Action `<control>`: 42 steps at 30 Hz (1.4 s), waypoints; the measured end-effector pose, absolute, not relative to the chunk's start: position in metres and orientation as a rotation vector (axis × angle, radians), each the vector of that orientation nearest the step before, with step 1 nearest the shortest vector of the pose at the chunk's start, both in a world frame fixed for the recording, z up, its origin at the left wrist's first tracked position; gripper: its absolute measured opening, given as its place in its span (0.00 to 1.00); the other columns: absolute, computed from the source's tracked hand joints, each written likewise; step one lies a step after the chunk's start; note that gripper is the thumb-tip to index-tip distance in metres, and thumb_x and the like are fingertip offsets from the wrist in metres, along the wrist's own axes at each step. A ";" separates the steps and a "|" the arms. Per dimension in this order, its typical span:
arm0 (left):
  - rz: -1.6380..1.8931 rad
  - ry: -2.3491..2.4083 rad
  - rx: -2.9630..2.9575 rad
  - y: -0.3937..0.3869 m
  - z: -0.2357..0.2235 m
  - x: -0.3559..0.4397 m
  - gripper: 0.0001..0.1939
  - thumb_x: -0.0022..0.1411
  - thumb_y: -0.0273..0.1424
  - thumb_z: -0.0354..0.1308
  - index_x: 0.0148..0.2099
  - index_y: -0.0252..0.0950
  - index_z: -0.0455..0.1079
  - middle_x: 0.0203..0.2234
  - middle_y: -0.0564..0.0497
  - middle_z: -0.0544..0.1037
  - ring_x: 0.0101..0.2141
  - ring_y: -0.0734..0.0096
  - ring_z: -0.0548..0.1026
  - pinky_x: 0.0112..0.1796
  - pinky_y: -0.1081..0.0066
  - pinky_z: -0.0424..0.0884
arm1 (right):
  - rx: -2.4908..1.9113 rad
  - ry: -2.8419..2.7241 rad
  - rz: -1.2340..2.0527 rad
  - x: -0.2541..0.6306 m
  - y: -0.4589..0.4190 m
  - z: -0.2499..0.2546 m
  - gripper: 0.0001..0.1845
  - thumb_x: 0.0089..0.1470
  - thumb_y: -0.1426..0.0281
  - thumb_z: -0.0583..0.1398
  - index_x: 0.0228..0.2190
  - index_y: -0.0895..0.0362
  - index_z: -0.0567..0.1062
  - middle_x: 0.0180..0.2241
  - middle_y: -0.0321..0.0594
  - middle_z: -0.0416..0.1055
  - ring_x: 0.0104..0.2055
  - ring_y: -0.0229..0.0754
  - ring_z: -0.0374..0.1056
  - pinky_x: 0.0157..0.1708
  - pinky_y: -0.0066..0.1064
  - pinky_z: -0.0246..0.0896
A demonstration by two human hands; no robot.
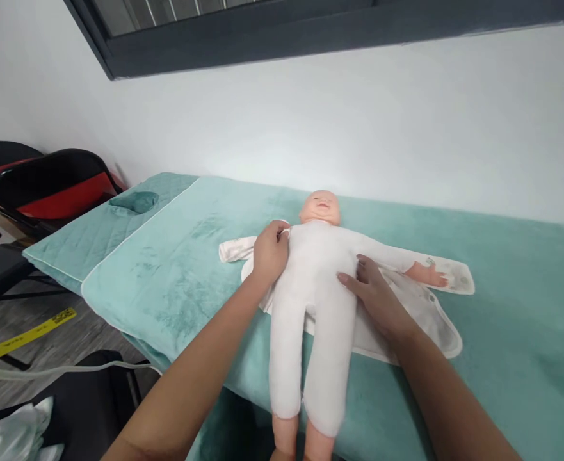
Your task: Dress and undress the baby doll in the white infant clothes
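A baby doll (316, 282) with a white cloth body lies on its back on a teal bed (176, 282), head toward the wall. Under it is spread a white baby garment (430, 307), open to the right. My left hand (269, 253) is closed on the garment's fabric at the doll's left-side shoulder, where a sleeve (236, 248) sticks out. My right hand (375, 291) lies flat with fingers stretched on the doll's side and the garment beneath. The doll's bare hand (430, 274) rests on the other sleeve.
The bed stands against a white wall under a dark window frame (310, 32). Black and red folding chairs (46, 186) stand at the left. A yellow tape strip (27, 336) crosses the wooden floor. A teal face-hole cushion (135, 202) sits at the bed's left end.
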State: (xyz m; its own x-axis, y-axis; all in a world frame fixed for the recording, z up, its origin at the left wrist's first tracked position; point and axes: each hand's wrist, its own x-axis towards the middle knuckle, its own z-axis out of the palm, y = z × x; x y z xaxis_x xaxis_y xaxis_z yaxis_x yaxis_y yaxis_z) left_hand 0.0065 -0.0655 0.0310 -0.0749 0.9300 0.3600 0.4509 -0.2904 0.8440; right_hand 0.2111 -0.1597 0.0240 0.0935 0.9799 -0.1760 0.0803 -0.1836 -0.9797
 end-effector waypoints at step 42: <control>0.940 1.747 2.032 -0.084 0.084 0.030 0.09 0.59 0.28 0.52 0.26 0.38 0.59 0.25 0.53 0.69 0.29 0.70 0.68 0.33 0.68 0.61 | -1.398 -1.040 1.306 0.219 -0.152 0.010 0.41 0.48 0.49 0.66 0.58 0.51 0.61 0.58 0.44 0.65 0.60 0.50 0.62 0.53 0.36 0.66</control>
